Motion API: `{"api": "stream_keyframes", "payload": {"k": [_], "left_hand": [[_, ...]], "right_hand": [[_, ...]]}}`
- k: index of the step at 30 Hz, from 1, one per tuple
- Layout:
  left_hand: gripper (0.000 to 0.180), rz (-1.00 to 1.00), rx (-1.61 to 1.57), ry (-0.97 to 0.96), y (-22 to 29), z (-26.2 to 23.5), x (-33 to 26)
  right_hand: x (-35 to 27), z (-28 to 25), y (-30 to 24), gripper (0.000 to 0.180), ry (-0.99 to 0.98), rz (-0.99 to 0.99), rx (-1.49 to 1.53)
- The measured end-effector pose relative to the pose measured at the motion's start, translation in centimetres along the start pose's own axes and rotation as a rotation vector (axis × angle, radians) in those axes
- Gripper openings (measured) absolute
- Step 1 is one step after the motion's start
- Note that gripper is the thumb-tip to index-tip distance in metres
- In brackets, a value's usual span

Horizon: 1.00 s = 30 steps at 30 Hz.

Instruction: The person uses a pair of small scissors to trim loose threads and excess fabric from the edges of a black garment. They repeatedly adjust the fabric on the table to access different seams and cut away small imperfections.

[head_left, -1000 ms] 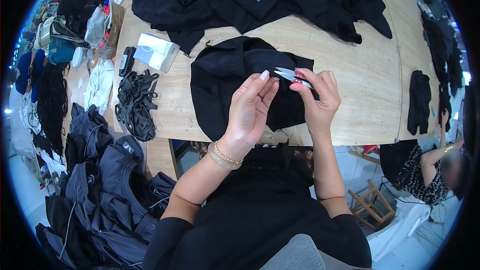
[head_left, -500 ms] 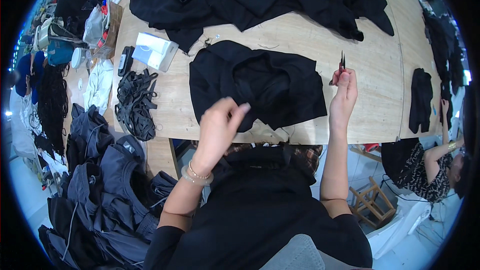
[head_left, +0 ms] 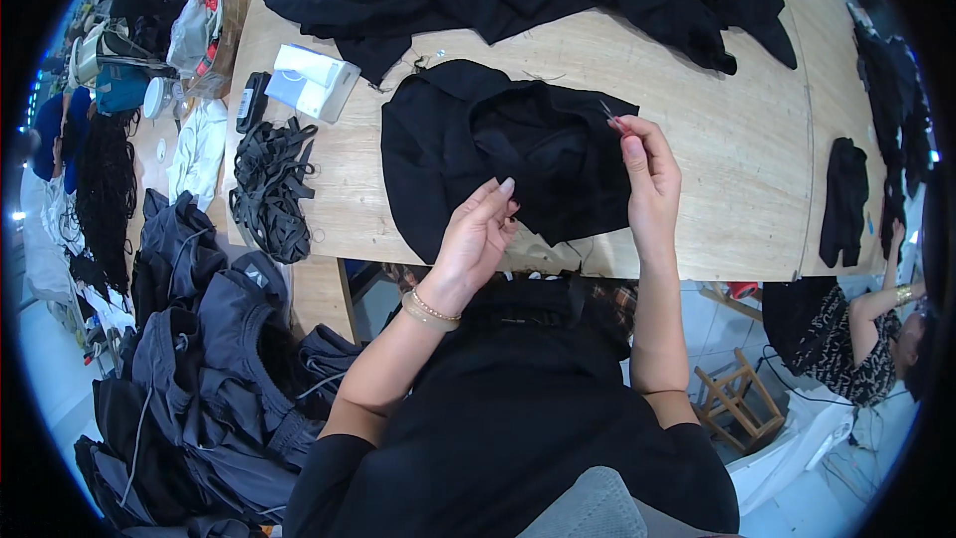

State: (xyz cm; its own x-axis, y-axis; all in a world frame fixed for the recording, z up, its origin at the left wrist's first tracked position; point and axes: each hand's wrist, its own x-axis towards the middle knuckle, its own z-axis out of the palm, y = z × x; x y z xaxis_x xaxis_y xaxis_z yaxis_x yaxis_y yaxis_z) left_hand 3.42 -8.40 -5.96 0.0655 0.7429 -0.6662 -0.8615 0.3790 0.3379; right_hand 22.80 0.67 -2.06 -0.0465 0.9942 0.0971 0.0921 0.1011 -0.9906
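A black garment [head_left: 428, 130] lies spread on the table with a round opening toward the middle. Over its near edge is my left hand [head_left: 478, 234], fingers curled in and thumb close to them. Whatever those fingers may pinch is too small to make out. My right hand [head_left: 654, 184] is closed round small thread snips [head_left: 619, 124] with a reddish handle. Their pointed blades tilt up and left, above the garment's right side.
More black garments [head_left: 418, 0] are heaped along the far side of the wooden table [head_left: 757, 199]. To the left lie a bundle of dark straps [head_left: 271, 189], a white-and-blue box [head_left: 314, 82] and dark grey clothes [head_left: 214, 359]. Another person [head_left: 866, 339] works at the right.
My right hand has moved left with the snips, from beside the garment to above its right side. The left hand has shifted right and turned, its fingers now curled in.
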Motion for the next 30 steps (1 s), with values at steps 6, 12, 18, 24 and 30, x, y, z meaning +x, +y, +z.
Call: {"api": "stream_keyframes", "payload": {"k": [6,12,18,24,30], "left_hand": [[0.018,0.036,-0.028,-0.159,1.1,4.7,-1.2],[0.023,0.076,-0.004,-0.121,2.2,7.1,-2.4],[0.02,0.087,0.009,-0.13,2.3,7.4,-2.9],[0.018,0.078,0.005,-0.121,2.2,7.4,-3.0],[0.017,0.101,0.017,-0.145,2.1,7.2,-2.8]], "right_hand": [[0.6,-0.1,-2.8,0.014,-0.046,-0.085,-0.251],[1.9,-0.1,-4.6,0.016,-0.112,-0.288,-0.436],[2.4,0.5,-5.4,0.019,-0.141,-0.384,-0.492],[2.4,1.0,-5.6,0.018,-0.129,-0.426,-0.519],[2.4,0.7,-5.5,0.017,-0.099,-0.43,-0.519]]}}
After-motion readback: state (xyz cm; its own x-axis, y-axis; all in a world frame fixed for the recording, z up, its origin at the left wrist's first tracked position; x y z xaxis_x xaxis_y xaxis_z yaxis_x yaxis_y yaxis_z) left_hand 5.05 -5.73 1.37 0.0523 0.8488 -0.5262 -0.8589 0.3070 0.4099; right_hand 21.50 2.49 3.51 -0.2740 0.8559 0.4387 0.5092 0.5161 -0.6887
